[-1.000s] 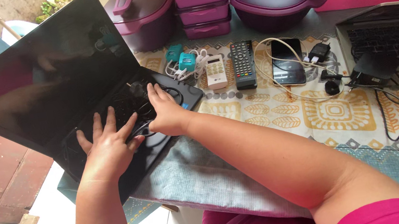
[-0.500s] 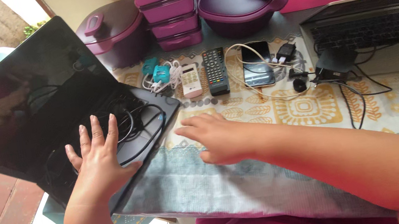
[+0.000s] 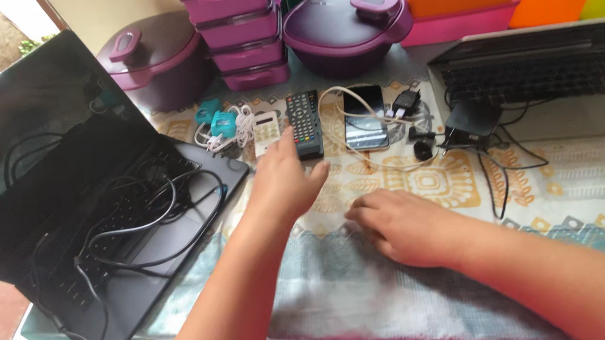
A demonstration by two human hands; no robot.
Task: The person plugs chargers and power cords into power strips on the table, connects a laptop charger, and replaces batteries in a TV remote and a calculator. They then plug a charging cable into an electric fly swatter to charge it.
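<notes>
My left hand reaches forward over the patterned tablecloth, fingers apart and holding nothing. Its fingertips are just short of a small white remote and a black remote. My right hand lies flat on the cloth nearer to me, also with nothing in it. At the left an open black laptop hangs partly over the table edge. A loose black cable lies coiled on its keyboard.
A phone with a white cable lies beside the remotes, with teal plugs to their left. A silver laptop with a black charger sits at the right. Purple pots and stacked coloured containers line the back.
My left hand has left the black laptop and moved right toward the remotes. My right hand has slid right and nearer to me. The cable stays on the keyboard.
</notes>
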